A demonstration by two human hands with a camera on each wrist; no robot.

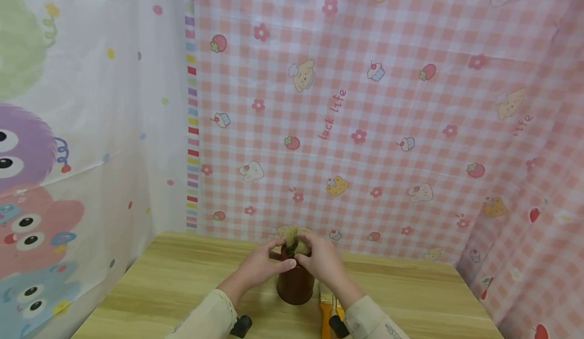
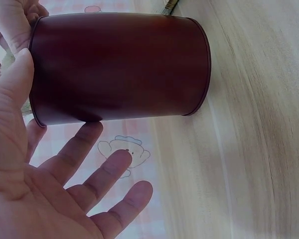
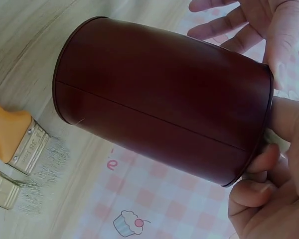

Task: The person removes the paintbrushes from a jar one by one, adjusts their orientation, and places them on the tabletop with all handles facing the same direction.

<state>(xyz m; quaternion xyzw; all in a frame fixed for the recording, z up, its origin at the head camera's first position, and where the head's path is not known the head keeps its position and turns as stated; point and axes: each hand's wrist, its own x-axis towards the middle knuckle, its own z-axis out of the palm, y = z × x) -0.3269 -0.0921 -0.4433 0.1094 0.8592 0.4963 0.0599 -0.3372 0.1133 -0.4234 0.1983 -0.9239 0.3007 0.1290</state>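
Observation:
A dark red-brown cylindrical container (image 1: pixel 295 284) stands on the table between the two hands. From its mouth rises a tan, fuzzy-looking bundle (image 1: pixel 291 236) with a dark green patch; its kind cannot be made out. The left hand (image 1: pixel 260 265) holds the rim, thumb over the near edge; in the left wrist view its middle fingertip touches the container's side while the other fingers extend outward. At the mouth, the right hand (image 1: pixel 325 260) pinches the tan bundle between thumb and fingers. The hands hide most of the bundle, and its lower part is inside the container.
Two flat paintbrushes with orange handles, one brush (image 3: pixel 12 132) above the other brush (image 3: pixel 4 191) in the right wrist view, lie on the wooden table (image 1: pixel 182 283) by the right forearm. A pink checked curtain (image 1: pixel 388 166) hangs behind; a white printed curtain (image 1: pixel 109 177) hangs left.

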